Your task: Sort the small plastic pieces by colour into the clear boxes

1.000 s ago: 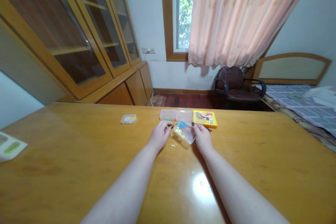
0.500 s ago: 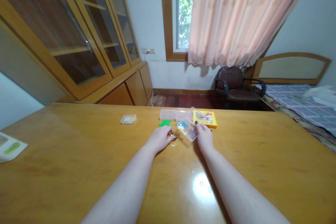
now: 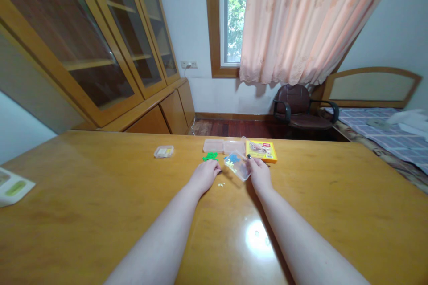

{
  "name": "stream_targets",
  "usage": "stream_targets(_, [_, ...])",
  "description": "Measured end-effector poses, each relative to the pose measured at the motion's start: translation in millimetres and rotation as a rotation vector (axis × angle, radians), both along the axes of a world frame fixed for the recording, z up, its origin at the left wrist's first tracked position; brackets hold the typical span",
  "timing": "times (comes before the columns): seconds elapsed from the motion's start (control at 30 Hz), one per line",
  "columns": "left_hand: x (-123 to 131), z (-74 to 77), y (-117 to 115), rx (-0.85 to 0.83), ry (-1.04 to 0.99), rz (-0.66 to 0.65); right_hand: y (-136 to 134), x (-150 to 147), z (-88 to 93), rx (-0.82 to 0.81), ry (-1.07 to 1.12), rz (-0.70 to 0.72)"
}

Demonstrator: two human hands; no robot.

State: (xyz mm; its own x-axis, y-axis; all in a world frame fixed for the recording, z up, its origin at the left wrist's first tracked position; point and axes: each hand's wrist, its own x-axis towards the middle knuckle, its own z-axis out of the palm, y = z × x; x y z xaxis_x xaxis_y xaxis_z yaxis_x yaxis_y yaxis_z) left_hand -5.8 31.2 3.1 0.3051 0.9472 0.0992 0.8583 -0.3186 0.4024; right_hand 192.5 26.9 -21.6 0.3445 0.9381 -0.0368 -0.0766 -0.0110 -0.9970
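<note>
My right hand (image 3: 260,174) grips a clear plastic box (image 3: 241,170) by its right side, tilted above the table. Small pale yellow pieces (image 3: 230,165) lie in its left part, and blue pieces (image 3: 234,157) show through or behind it. To its left, my left hand (image 3: 206,173) is closed low over the table; whatever its fingers hold is hidden or too small to name. A few pale yellow pieces (image 3: 221,185) lie on the tabletop just below that hand. Beyond the hand sits a pile of green pieces (image 3: 210,156).
An open clear case (image 3: 214,145) lies near the table's far edge, beside a yellow box (image 3: 267,151). A small clear container (image 3: 163,152) rests farther left. At the left edge is a white and green object (image 3: 15,188). A chair (image 3: 296,107) stands beyond the table (image 3: 133,213).
My left hand's fingers have drawn closer together, with the thumb tucked in. The clear box in my right hand has shifted very slightly; the pale pieces inside sit a little lower.
</note>
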Motion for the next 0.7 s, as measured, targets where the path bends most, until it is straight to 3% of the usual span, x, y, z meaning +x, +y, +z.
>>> stream_targets(0.17, [-3.5, 5.7, -1.1, 0.225, -0.241, 0.115, -1.1, -2.9, -1.2, 0.001, -0.044, 0.057])
stream_targets(0.27, [-2.7, 7.8, -4.7, 0.330, -0.328, -0.018, -3.7, -5.4, -0.9, 0.032, -0.180, 0.147])
stream_targets(0.37, [-0.4, 7.4, -6.6, 0.305, -0.320, -0.169, -5.0, -5.9, 0.9, 0.050, -0.225, 0.179])
stream_targets(0.43, [-0.5, 6.9, -5.9, 0.284, -0.298, -0.123, -3.8, -4.6, 1.6, 0.030, -0.161, 0.127])
stream_targets(0.57, [-4.4, 5.3, -2.2, 0.184, -0.169, 0.097, 0.9, -0.8, -0.1, -0.003, -0.001, 0.014])
stream_targets(0.7, [-5.3, 2.5, -1.2, 0.038, -0.017, 0.058, 2.7, -0.2, -2.7, -0.004, 0.025, -0.001])
